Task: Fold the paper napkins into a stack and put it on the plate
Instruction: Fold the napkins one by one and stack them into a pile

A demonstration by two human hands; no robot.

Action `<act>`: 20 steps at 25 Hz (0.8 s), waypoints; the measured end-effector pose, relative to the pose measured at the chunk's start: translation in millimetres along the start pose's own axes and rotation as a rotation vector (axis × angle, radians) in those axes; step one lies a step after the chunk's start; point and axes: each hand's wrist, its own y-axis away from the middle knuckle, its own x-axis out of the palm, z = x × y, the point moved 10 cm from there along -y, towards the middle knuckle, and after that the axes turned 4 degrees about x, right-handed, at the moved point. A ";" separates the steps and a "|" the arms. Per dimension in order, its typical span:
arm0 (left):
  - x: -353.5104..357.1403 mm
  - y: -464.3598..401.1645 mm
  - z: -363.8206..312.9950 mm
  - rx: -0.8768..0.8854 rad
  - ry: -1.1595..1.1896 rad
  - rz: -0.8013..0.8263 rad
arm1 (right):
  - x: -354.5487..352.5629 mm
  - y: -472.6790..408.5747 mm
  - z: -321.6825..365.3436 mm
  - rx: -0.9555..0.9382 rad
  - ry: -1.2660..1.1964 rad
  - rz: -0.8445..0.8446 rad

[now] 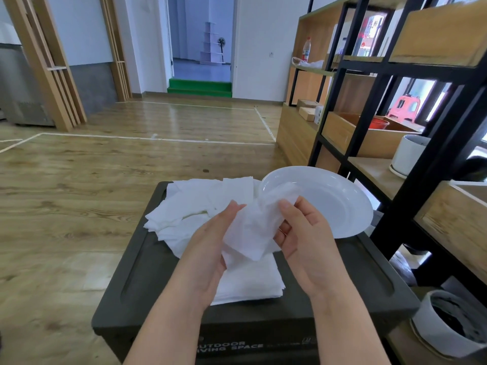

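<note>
Napkin (253,227) slantwise between hands (257,238)

The napkins (184,206) are seen as thin, soft white paper with a matt, slightly textured surface. The plate (329,204) looks glossy and smooth. The box lid (355,272) is matt dark plastic. The floor (105,167) is shiny wood-grain.

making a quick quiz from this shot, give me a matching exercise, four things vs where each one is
Things:
1. held napkin
2. plate
3. folded stack
4. loose napkins

Places:
a. far right corner of the black box
b. near edge of the lid, under the hands
c. between the left hand and right hand
d. far left part of the lid

Pairs: 1-c, 2-a, 3-b, 4-d
</note>
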 end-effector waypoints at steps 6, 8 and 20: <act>-12.6 -3.1 -15.1 0.123 -0.118 -0.027 | -2.7 -1.4 -7.6 0.035 -0.018 0.176; -14.8 -2.8 -19.2 0.170 -0.119 -0.029 | -3.0 -0.3 -10.0 0.051 0.045 0.231; 2.6 6.3 -43.5 0.336 -0.315 0.142 | -9.9 2.7 -0.5 -0.045 0.333 0.074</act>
